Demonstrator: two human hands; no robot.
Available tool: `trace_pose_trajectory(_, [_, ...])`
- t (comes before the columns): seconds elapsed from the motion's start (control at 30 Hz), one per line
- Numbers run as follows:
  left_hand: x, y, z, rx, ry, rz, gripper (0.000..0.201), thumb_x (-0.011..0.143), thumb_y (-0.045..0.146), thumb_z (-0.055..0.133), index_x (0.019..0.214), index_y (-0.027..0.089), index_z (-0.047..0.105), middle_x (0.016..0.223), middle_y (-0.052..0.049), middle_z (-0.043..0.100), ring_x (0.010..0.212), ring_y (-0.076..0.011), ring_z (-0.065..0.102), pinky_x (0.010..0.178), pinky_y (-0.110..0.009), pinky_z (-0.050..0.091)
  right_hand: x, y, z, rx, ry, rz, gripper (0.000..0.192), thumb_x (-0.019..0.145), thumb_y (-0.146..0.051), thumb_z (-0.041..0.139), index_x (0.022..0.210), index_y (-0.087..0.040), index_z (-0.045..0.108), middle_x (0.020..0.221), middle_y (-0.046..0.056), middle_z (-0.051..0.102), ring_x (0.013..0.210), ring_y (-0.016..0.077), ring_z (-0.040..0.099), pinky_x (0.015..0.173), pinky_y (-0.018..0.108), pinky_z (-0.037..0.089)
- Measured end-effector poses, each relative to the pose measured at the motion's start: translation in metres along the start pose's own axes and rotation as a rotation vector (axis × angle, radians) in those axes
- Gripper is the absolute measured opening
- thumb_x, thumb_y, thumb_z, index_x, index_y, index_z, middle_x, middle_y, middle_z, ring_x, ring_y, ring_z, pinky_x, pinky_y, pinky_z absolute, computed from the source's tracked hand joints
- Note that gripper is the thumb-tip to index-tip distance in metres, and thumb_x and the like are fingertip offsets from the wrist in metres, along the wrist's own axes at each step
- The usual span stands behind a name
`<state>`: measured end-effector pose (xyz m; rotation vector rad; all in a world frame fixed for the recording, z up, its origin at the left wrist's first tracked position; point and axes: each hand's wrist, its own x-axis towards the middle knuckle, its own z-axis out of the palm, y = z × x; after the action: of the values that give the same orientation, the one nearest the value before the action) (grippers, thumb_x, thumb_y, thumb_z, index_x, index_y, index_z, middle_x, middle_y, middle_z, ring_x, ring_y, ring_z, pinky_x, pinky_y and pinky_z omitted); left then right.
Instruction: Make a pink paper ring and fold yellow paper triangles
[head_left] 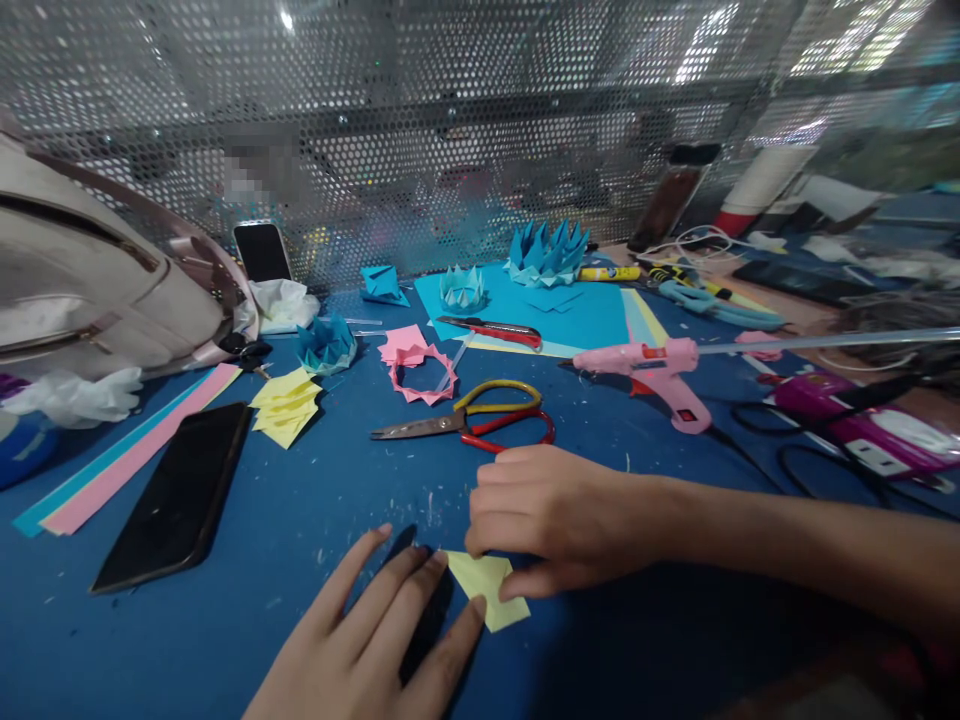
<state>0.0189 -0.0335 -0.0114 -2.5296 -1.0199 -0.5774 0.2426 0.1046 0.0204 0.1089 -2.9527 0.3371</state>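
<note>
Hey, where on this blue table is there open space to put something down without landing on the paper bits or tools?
Bare blue table lies between the black phone, the scissors and the left hand. Another patch sits below the phone at the near left edge. The back is crowded: folded paper shapes, a cutter, a glue gun and cables.

blue tabletop (225,640) | perforated metal screen (450,120) behind | bright ceiling lights showing through
</note>
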Motion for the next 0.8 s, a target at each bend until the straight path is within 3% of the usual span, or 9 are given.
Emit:
trace_pose_trajectory(0.1, [0.001, -0.001, -0.002, 0.004, -0.015, 0.014, 0.034, 0.103, 0.024, 0.040, 0.121, 0.026, 0.069, 0.106, -0.005, 0.073, 0.108, -0.0216, 0.063, 0.122, -0.045, 0.014, 0.000, -0.002, 0.002, -0.041, 0.020, 0.019, 0.020, 0.097, -0.034, 0.052, 0.089, -0.017, 0.060, 0.085, 0.003, 0.061, 0.073, 0.0178, 0.045, 0.064, 0.031, 0.031])
trace_pose_trajectory(0.33, [0.006, -0.002, -0.002, -0.059, 0.019, 0.002, 0.044, 0.101, 0.056, 0.043, 0.116, 0.026, 0.071, 0.104, -0.005, 0.073, 0.106, -0.0208, 0.063, 0.122, -0.044, 0.014, 0.000, -0.012, 0.008, 0.107, 0.062, 0.228, 0.010, 0.093, -0.024, 0.056, 0.086, -0.017, 0.059, 0.081, 0.001, 0.059, 0.075, 0.0158, 0.048, 0.068, 0.028, 0.037])
trace_pose_trajectory(0.43, [0.005, -0.003, -0.002, -0.046, -0.013, 0.023, 0.042, 0.103, 0.051, 0.041, 0.119, 0.026, 0.070, 0.108, -0.004, 0.072, 0.110, -0.0201, 0.062, 0.122, -0.043, 0.015, -0.001, -0.016, 0.012, 0.207, 0.115, 0.382, 0.009, 0.088, -0.020, 0.062, 0.082, -0.018, 0.056, 0.080, -0.001, 0.059, 0.073, 0.0128, 0.050, 0.065, 0.025, 0.036])
trace_pose_trajectory(0.57, [0.003, -0.005, -0.005, -0.010, -0.070, 0.069, 0.033, 0.106, 0.031, 0.040, 0.126, 0.025, 0.065, 0.118, -0.003, 0.070, 0.117, -0.0192, 0.059, 0.121, -0.040, 0.019, -0.001, -0.021, 0.015, 0.288, 0.163, 0.520, 0.006, 0.085, -0.016, 0.064, 0.086, -0.018, 0.058, 0.082, -0.003, 0.061, 0.075, 0.0114, 0.055, 0.066, 0.023, 0.037])
trace_pose_trajectory(0.8, [0.001, -0.009, -0.006, 0.036, -0.122, 0.136, 0.037, 0.107, 0.032, 0.037, 0.134, 0.023, 0.061, 0.134, -0.010, 0.063, 0.129, -0.0249, 0.053, 0.112, -0.040, 0.034, -0.003, -0.023, 0.012, 0.330, 0.170, 0.573, 0.004, 0.086, -0.017, 0.066, 0.087, -0.020, 0.064, 0.081, -0.004, 0.066, 0.075, 0.0105, 0.060, 0.066, 0.021, 0.038])
